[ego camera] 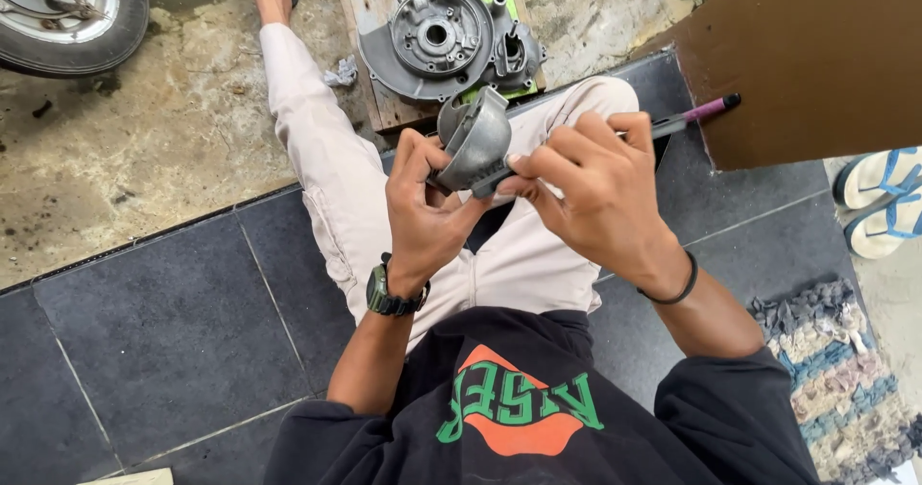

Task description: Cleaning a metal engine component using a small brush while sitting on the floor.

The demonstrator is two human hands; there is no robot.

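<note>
The person sits on the dark grey tiled floor [173,331] with both hands raised over the lap. The left hand [427,206] cups a small grey cast-metal housing with a rounded, dome-like body [473,139], its fingers [415,154] curled around the near side and pinching the rim. The right hand [600,187] holds a slim tool with a purple handle [693,115], the fingers [567,154] pressed together around the shaft near the tip, which meets the housing's lower edge. The tip itself is hidden behind the fingers, so how it engages cannot be told.

The likeliest trouble is the tool slipping off the curved metal: the left thumb lies just beside the contact point and would take the jab. The housing is held in the air above the beige trousers [336,187], with nothing beneath to brace it, so a hard push could twist it out of the pinch and drop it onto the tiles, where a cast edge might chip. A larger round grey engine cover [432,38] lies on a wooden plank [365,5] beyond the knees, well apart from the hands, and seems safe from any of this.
</note>
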